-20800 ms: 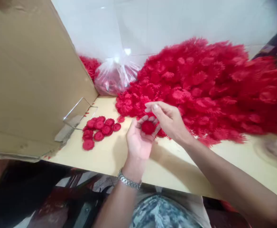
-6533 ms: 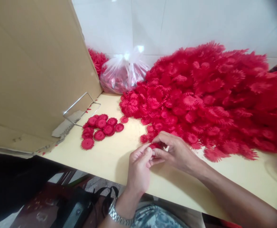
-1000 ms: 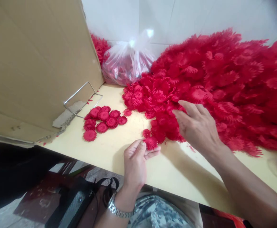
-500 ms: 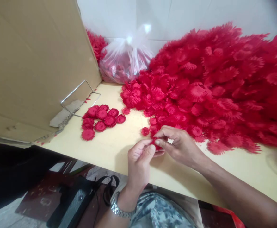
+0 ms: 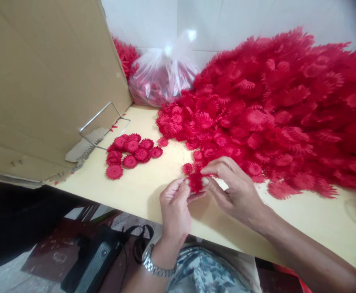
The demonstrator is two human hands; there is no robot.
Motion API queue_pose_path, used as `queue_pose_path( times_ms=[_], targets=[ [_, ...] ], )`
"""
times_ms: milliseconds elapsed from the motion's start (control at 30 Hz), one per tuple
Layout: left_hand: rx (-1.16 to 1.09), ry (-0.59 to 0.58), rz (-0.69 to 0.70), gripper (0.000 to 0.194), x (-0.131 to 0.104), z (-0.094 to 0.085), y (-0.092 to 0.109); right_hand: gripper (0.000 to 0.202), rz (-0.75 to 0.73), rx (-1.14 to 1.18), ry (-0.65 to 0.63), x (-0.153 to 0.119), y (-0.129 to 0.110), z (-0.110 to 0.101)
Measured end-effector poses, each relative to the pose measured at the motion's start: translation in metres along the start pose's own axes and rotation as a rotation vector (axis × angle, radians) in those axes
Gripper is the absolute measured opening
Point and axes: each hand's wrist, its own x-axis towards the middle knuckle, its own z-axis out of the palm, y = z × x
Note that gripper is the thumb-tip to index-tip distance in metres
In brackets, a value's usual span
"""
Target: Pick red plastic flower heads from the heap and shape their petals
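Observation:
Between my two hands is a small red paper-like flower disc (image 5: pixel 195 182) with a fringed edge, held just above the table. My left hand (image 5: pixel 175 203) pinches its left side between thumb and fingers. My right hand (image 5: pixel 233 189) has its thumb and forefinger at the disc's right edge, closed on it. Just beyond my fingers a loose red disc (image 5: pixel 187 168) lies at the edge of the large heap of red fringed discs (image 5: pixel 257 118). Farther left sits a small group of stacked red discs (image 5: pixel 130 161).
A tall cardboard box (image 5: pixel 50 81) stands at the left, with a bent wire frame (image 5: pixel 96 118) against it. At the back, a tied clear plastic bag (image 5: pixel 162 79) holds red pieces by the wall. A black bag (image 5: pixel 94 256) lies below the yellowish table (image 5: pixel 135 195).
My hands have drawn slightly apart, the left one shifting a little left. The red disc between them now shows more of its face.

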Motion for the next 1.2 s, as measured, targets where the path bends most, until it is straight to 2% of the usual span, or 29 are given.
queue_pose_path(
  times_ms=[100,167,300,400,500,567,633,667,733,833,900,933,1067,1200],
  targets=[
    [0.030,-0.009,0.015,0.013,0.000,-0.001,-0.003,0.003,0.020,0.045,-0.076,0.000,0.001,0.002],
    [0.068,-0.023,0.019,0.014,0.000,-0.002,-0.005,0.007,0.050,0.091,-0.108,0.001,0.002,0.004],
    [0.115,-0.036,0.023,0.016,0.000,-0.005,-0.002,0.011,0.119,0.129,-0.037,0.006,0.005,-0.002],
    [0.122,-0.027,0.029,0.017,0.000,-0.005,0.004,0.013,0.060,-0.074,0.089,0.015,0.017,-0.014],
    [0.128,0.013,0.055,0.020,0.001,-0.004,0.009,0.012,0.022,-0.424,0.244,0.024,0.037,-0.031],
    [0.109,-0.014,0.003,0.021,0.001,-0.002,0.012,0.013,0.040,-0.669,0.232,0.027,0.048,-0.038],
    [0.075,-0.065,-0.083,0.020,0.001,0.001,0.014,0.018,0.057,-0.780,0.165,0.028,0.050,-0.041],
    [0.064,-0.080,-0.110,0.020,0.000,0.002,0.014,0.020,0.061,-0.739,0.142,0.028,0.047,-0.040],
    [0.066,-0.087,-0.113,0.020,0.000,0.004,0.014,0.019,0.089,-0.464,0.082,0.025,0.035,-0.035],
    [0.084,-0.127,-0.076,0.018,-0.002,0.005,0.011,0.015,0.240,0.115,-0.169,0.018,0.013,-0.022],
    [0.076,-0.175,-0.063,0.018,-0.003,0.004,0.008,0.012,0.370,0.379,-0.310,0.014,0.005,-0.014],
    [0.068,-0.191,-0.058,0.019,-0.003,0.004,0.007,0.011,0.415,0.467,-0.334,0.012,0.004,-0.010],
    [0.056,-0.195,-0.033,0.018,-0.004,0.001,0.002,0.008,0.462,0.638,-0.297,0.007,0.006,-0.005],
    [0.047,-0.164,-0.022,0.017,-0.005,0.000,0.002,0.010,0.428,0.606,-0.268,0.005,0.006,-0.006]
  ],
)
